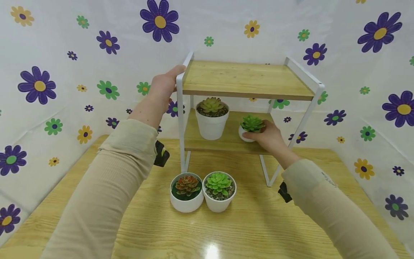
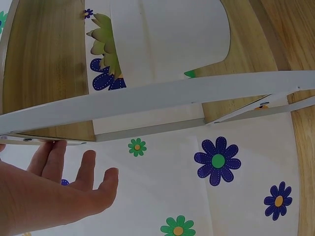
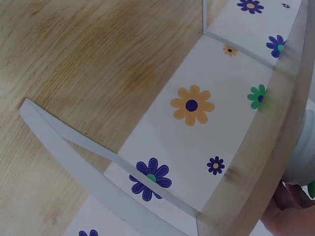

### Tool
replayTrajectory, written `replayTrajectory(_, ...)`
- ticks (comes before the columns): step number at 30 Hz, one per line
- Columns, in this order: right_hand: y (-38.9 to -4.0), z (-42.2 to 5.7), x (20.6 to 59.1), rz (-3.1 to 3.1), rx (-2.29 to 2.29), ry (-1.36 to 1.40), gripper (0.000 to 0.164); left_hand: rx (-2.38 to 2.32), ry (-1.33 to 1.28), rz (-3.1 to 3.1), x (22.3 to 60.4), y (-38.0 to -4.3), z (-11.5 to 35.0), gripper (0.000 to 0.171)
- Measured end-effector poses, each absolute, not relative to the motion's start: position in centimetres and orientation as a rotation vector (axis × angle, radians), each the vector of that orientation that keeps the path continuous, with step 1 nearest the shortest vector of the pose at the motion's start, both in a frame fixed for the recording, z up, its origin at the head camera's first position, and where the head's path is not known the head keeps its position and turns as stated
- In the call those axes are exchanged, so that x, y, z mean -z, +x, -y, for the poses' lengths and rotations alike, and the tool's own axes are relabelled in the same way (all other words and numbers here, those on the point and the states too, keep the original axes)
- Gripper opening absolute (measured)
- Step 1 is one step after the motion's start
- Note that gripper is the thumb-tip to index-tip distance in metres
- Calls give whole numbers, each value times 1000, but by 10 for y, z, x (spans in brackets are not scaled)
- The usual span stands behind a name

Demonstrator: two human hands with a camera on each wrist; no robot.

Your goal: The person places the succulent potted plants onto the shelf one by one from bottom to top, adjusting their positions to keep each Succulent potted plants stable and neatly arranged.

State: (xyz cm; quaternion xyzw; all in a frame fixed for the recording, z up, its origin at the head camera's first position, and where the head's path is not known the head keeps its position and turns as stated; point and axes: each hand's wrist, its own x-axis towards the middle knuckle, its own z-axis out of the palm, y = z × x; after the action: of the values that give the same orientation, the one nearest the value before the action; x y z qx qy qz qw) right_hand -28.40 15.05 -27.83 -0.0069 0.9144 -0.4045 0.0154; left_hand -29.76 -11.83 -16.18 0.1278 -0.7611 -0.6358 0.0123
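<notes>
A person's two bare hands at a two-tier rack [image 1: 242, 77] on a wooden table [image 1: 145, 223]. The left hand [image 1: 163, 84] grips the rack's far-left upper rim, two fingers touching beneath it and the other two bent loosely in the air; this hold seems meant to steady the rack. The right hand [image 1: 271, 136] reaches in at the right and holds a small pot [image 1: 244, 134] with a green plant, thumb at the near side, fingers around the right. The small pot is at the right of the lower board [image 1: 226, 145]; whether it fully rests there, I cannot tell. A big pot [image 1: 211, 126] stands left of it, apart, which probably leaves room for the hand. On the table, near the rack's left front, a low bowl [image 1: 186, 205] with a reddish plant touches a pebbled pot [image 1: 218, 205] on its right, both within easy reach. The pots show no brand or label. Small dark lettering [image 1: 329, 180] on the right sleeve is too blurred to read.
</notes>
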Motion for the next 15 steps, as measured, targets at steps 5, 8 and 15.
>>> replayTrajectory(5, -286, -151, 281, -2852, 1264, -25, 78, 1984, 397, 2364, 162, -297, 118, 67)
replayTrajectory(8, -287, -152, 281, -2842, 1267, -31, 80, 1978, 392, 2367, 163, -298, 118, 67)
replayTrajectory(15, -286, -151, 281, -2813, 1305, -38, 81, 1962, 398, 2382, 164, -298, 119, 67)
